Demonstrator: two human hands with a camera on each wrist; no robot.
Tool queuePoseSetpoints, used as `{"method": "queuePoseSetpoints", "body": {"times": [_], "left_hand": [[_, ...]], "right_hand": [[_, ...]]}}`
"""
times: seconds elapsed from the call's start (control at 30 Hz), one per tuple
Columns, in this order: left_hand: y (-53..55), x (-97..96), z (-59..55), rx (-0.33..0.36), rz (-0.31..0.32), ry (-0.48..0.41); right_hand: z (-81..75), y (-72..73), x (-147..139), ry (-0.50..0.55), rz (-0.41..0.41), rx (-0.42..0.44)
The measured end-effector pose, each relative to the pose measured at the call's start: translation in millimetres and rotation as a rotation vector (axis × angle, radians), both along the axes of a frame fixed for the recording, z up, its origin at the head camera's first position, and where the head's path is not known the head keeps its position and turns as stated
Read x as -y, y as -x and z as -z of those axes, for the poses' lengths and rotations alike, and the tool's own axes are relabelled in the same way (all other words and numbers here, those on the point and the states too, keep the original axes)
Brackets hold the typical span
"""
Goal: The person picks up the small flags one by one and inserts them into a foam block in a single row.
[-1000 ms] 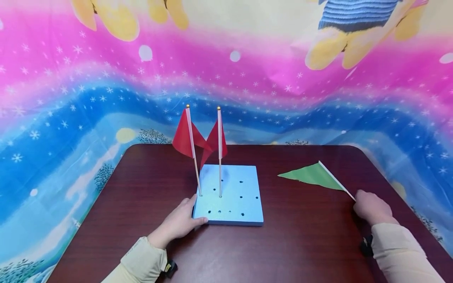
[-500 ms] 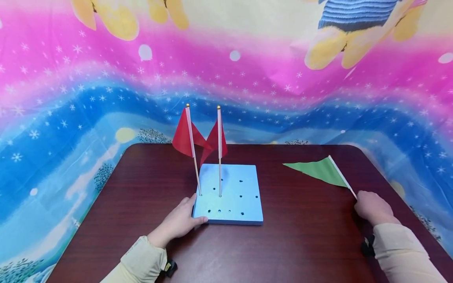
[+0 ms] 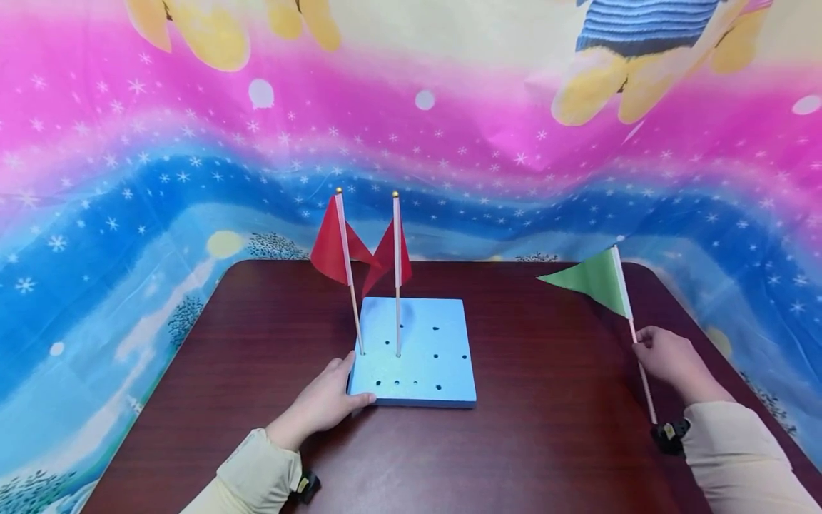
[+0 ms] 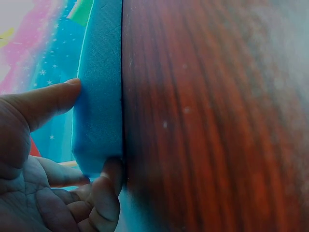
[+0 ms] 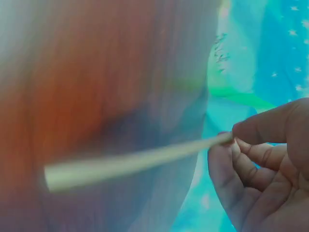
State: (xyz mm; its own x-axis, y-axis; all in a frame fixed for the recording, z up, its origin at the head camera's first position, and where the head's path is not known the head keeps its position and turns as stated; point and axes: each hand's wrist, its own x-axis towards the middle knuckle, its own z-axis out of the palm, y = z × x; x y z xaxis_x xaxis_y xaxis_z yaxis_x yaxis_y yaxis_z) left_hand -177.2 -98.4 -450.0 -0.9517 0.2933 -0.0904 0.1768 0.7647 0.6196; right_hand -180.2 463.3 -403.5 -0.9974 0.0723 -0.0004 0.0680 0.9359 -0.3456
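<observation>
A light blue board with several small holes lies on the table. Two red flags stand upright in its left half on thin sticks. My left hand holds the board's near left corner. In the left wrist view its thumb lies on the upper edge of the board, and other fingers bend around the side. Off to the right, my right hand pinches the stick of a green pennant flag, raised with its cloth up and pointing left. The bare lower stick extends below the fingertips.
The dark reddish wooden table has rounded far corners. Close behind and along both sides hangs a colourful printed cloth. Black wrist cameras sit near both sleeve cuffs.
My right hand has turned the green flag from lying aslant to nearly upright, and its lower stick has come into view. The left hand and the board have stayed put.
</observation>
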Motion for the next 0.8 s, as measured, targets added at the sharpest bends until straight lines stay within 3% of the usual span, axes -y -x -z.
{"method": "queuePoseSetpoints", "body": {"times": [0.17, 0.5, 0.8], "left_hand": [[0.2, 0.2, 0.5, 0.0, 0.002, 0.001], [-0.7, -0.1, -0.2, 0.0, -0.002, 0.006], [-0.1, 0.4, 0.6, -0.007, -0.001, 0.006]], "right_hand": [[-3.8, 2.5, 18, 0.167, 0.007, -0.027], [-16.5, 6.1, 46, 0.267, 0.025, -0.149], [-23.0, 9.8, 73, 0.483, 0.029, -0.205]]}}
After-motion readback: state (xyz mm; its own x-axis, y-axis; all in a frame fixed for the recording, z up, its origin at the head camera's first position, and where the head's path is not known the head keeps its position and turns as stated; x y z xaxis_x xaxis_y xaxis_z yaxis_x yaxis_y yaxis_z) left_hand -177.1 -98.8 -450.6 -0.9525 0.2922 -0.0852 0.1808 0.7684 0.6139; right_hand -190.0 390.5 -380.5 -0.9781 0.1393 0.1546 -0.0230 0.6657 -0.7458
